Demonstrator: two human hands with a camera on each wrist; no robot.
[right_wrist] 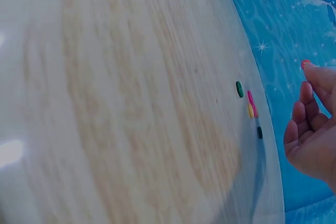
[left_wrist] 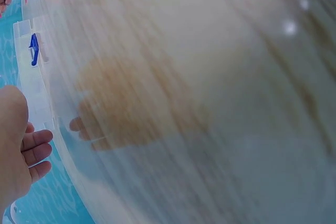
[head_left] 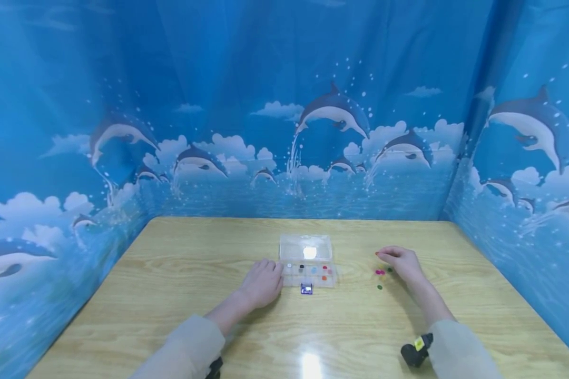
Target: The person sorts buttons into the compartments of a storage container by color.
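Note:
A clear plastic compartment box (head_left: 291,281) lies on the table, its lid (head_left: 291,247) tipped back and a blue latch (head_left: 306,289) at its front. Small coloured button-like discs (head_left: 324,278) sit in several compartments. My left hand (head_left: 263,284) rests against the box's left side with relaxed fingers. To the right of the box, my right hand (head_left: 405,263) pinches a small orange-red disc (right_wrist: 305,63) between thumb and fingertip, raised above the table. Near that hand lie pink discs (head_left: 380,272), green discs (head_left: 380,287) and a yellow disc (right_wrist: 250,110).
The wood-grain table (head_left: 180,247) reaches back to a blue dolphin-print curtain (head_left: 246,131), which also hangs along both sides. Black wrist gear (head_left: 414,351) sits at the right sleeve. Glare shows on the table's front part.

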